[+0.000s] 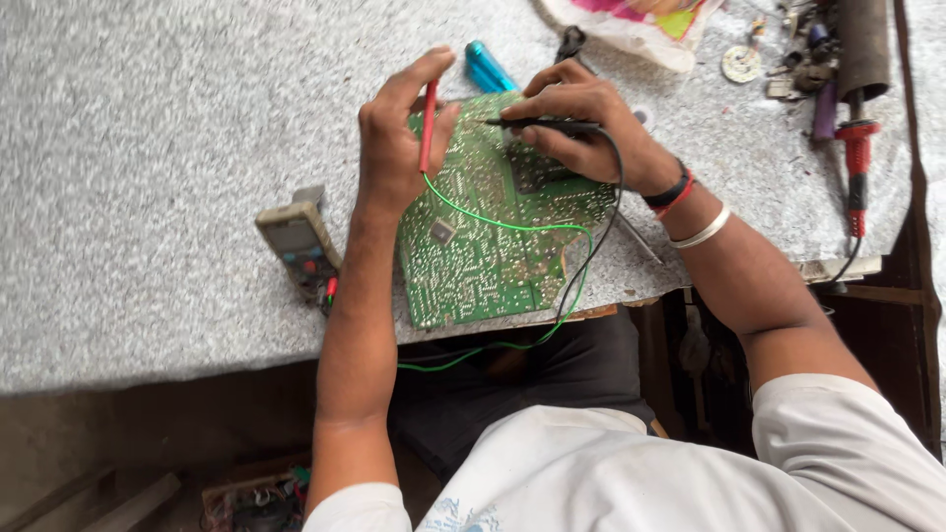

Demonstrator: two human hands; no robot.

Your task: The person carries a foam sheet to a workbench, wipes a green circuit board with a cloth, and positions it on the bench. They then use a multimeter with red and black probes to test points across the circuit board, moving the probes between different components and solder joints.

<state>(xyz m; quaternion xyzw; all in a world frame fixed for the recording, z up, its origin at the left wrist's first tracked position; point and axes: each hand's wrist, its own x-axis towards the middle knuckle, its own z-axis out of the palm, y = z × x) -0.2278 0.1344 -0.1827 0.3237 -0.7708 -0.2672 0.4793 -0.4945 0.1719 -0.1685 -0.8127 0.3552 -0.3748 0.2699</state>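
A person seated at a speckled grey desk (148, 148) works over a green circuit board (483, 246), seen from above. The board is the landmark: it lies flat, solder side up, its near edge overhanging the desk's front edge above the person's lap.

The left hand (399, 138) hovers over the board's far left corner. Its grip is pressed together, thumb and forefinger pinching a red test probe (429, 126). The probe stands nearly upright, its long axis running toward and away from the person, with a green lead (512, 229) curling across the board and off its near edge.

The right hand (581, 128) rests over the board's far right part. Its grip pinches a black test probe (542, 124) lying almost level, long axis left to right, tip pointing left toward the red probe. The two tips are near each other but apart.

Left of the board, just beside the left forearm, lies a multimeter (299, 241). Beyond the board's far edge sits a blue lighter (489, 67). Well right of the board lies a red-handled soldering iron (857, 167) among small parts. Left of the board the desk is open.
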